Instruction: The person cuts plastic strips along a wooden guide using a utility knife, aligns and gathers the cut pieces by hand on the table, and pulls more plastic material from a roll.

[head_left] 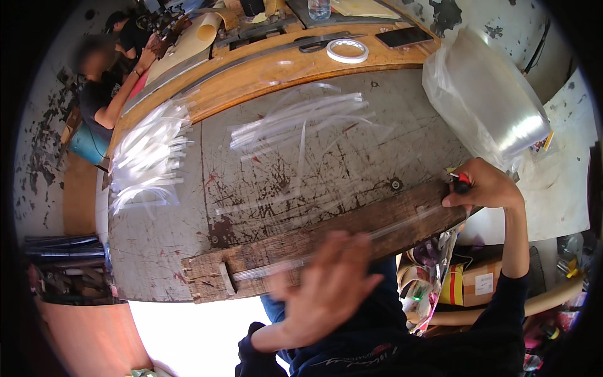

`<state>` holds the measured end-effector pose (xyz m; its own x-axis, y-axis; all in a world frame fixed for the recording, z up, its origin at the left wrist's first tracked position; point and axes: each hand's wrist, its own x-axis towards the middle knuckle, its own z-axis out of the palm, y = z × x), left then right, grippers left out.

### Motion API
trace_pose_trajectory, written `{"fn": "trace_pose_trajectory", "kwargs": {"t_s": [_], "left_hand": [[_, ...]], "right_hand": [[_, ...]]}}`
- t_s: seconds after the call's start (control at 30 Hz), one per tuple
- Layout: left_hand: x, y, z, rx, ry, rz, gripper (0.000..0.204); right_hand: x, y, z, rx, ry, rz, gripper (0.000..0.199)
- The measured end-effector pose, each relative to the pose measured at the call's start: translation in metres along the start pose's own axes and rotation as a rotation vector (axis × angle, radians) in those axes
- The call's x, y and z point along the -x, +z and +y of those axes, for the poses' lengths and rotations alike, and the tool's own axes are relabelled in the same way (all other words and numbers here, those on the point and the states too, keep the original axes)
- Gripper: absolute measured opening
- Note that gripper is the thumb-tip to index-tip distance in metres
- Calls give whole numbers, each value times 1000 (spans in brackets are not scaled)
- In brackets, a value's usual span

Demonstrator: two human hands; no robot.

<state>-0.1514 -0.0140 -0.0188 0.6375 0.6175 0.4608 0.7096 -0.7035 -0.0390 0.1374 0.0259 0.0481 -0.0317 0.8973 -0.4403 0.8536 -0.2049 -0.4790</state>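
A clear plastic strip (267, 270) lies lengthwise along a worn wooden board (295, 242) at the near edge of the table. Over the board's near edge, my left hand (326, 295) is blurred by motion, its fingers stretched out and apart; nothing shows in it. My right hand (487, 184) is closed at the board's right end, gripping a small red-and-black handled tool (461, 182) whose working end I cannot make out. A thin metal piece (226, 278) stands across the board near its left end, by the strip's end.
Clear strips (298, 122) lie loose mid-table, with a thick pile (151, 154) on the left. A large roll of clear plastic (490, 94) stands at the back right. Tape (347, 51), scissors (314, 45) and a phone (404, 38) rest behind. Another person (100, 88) sits at the far left.
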Motion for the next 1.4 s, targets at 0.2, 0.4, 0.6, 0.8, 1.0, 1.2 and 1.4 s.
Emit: {"fn": "trace_pose_trajectory", "kwargs": {"t_s": [0.2,0.4,0.6,0.8,1.0,1.2,1.4], "left_hand": [[-42,42,42,174,108,83,43],[-47,45,45,128,111,134,37],[-49,43,50,49,112,117,36],[-50,42,49,61,131,125,33],[-45,42,43,125,124,84,38],[-36,43,43,64,118,98,38],[-37,42,46,80,91,119,33]], "right_hand": [[-3,4,1,-27,-5,-3,36],[-1,3,4,-28,-22,9,32],[18,-6,10,-222,-40,178,21],[54,23,15,-508,-17,664,48],[71,88,-18,-18,30,367,33],[72,101,-28,-5,0,335,35],[70,102,-34,-65,1,251,33]]}}
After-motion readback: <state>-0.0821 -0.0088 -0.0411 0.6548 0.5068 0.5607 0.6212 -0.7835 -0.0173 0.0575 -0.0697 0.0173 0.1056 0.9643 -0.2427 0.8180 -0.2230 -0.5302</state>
